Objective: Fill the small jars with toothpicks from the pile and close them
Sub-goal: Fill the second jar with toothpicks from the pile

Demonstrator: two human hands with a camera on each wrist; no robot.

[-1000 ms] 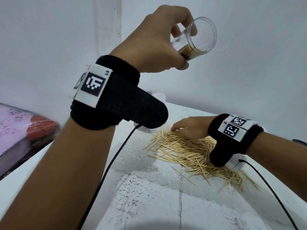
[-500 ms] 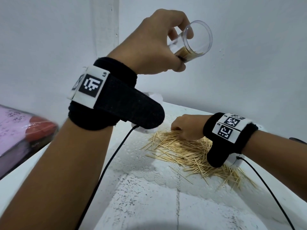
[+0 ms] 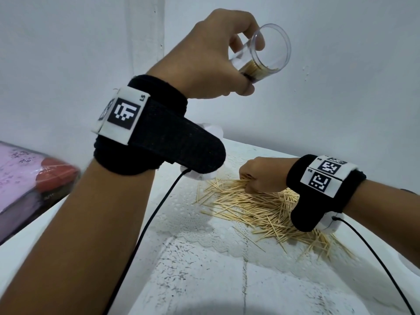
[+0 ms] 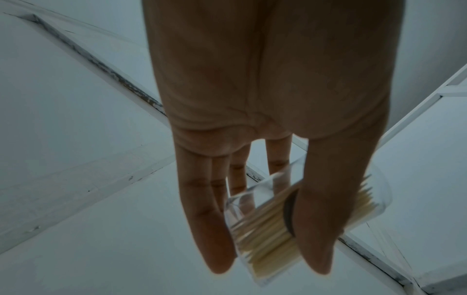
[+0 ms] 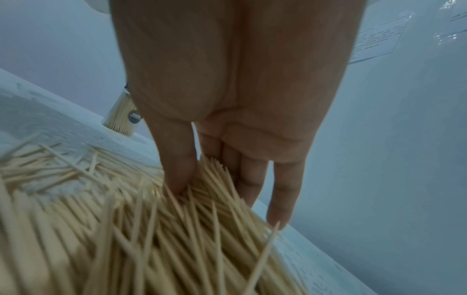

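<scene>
On the left, the person's left hand (image 3: pixel 211 57) is raised well above the surface (image 3: pixel 204 287), its thumb and fingers wrapped round a small clear jar (image 3: pixel 264 55). The jar is tilted, its open mouth facing right and toward the camera, with a bundle of toothpicks already lying along its lower side; it looks partly filled. To do this step well, that tilt should be kept so the sticks inside stay settled against the base and do not slide out.

Lower and to the right, the pile of toothpicks (image 3: pixel 266 208) is spread over the lacy cloth on the surface. The right hand (image 3: pixel 259 176) is down in the pile's far edge, thumb and fingers closing on a cluster of sticks (image 5: pixel 215 179). The sticks cross at many angles, so the grasp would probably go better if it took a modest bunch lying roughly parallel and squared their ends before lifting. A second jar (image 5: pixel 121 117), packed with toothpicks, stands on the surface beyond the pile.
</scene>
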